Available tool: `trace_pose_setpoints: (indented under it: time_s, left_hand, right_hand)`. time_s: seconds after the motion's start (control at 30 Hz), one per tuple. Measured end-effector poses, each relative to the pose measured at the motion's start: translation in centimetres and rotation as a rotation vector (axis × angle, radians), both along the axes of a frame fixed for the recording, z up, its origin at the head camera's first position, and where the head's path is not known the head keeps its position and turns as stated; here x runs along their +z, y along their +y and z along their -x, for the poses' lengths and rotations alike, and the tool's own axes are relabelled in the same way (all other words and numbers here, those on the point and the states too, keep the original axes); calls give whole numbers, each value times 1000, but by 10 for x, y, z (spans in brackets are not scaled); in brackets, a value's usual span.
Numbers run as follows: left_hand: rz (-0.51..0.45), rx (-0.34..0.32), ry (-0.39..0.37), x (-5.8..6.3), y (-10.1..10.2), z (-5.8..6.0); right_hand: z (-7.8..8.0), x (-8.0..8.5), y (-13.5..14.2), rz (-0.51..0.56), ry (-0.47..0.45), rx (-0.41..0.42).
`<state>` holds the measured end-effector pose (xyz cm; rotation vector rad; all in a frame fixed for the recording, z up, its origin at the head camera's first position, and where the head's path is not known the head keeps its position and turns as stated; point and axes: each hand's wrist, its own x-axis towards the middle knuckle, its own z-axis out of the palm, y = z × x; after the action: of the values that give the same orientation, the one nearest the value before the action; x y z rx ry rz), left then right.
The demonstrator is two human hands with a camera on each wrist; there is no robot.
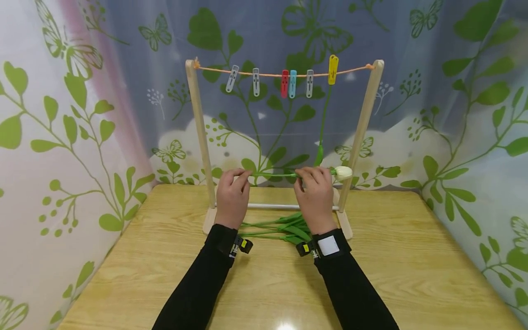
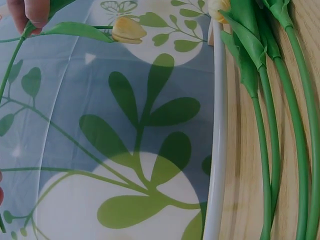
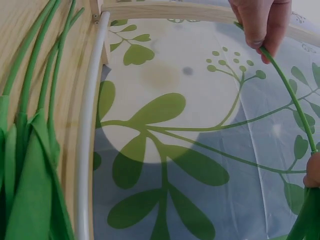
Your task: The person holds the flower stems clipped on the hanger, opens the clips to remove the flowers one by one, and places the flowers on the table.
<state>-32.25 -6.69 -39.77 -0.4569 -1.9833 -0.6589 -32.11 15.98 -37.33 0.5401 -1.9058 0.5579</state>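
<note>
A white artificial tulip (image 1: 343, 173) is held level in front of a wooden rack, its bloom to the right. My left hand (image 1: 233, 195) pinches the stem (image 1: 274, 175) at its cut end. With the fingers of my right hand (image 1: 316, 197) I grip it near the leaves, just below the bloom. A second tulip hangs head down from a yellow clothespin (image 1: 332, 69); the left wrist view shows its yellowish bloom (image 2: 129, 30), hidden in the head view. Several tulips (image 1: 272, 227) lie on the table beneath my hands, their blooms hidden by my right arm.
The wooden rack (image 1: 200, 123) carries an orange cord (image 1: 299, 75) with grey, red and blue clothespins (image 1: 293, 84) clipped along it. A white rod (image 1: 272, 206) joins its feet low down. Behind hangs a leaf-patterned curtain (image 1: 264, 27). The wooden table (image 1: 264, 288) extends toward me.
</note>
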Motion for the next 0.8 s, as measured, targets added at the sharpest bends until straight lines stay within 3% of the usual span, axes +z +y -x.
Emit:
trace_pose_setpoints:
  time_s: [0.37,0.63,0.8]
  left_hand:
    - [-18,-27,43,10,8,-7]
    - [5,-6,11,7,-2,-12]
    - [31,33,44,9,-4,-13]
  right_hand:
    - [-8,11,5,7,35,-5]
    - [-13,8,-5,-24,-35,-29]
    - [-14,12,-6,-25,-53,-30]
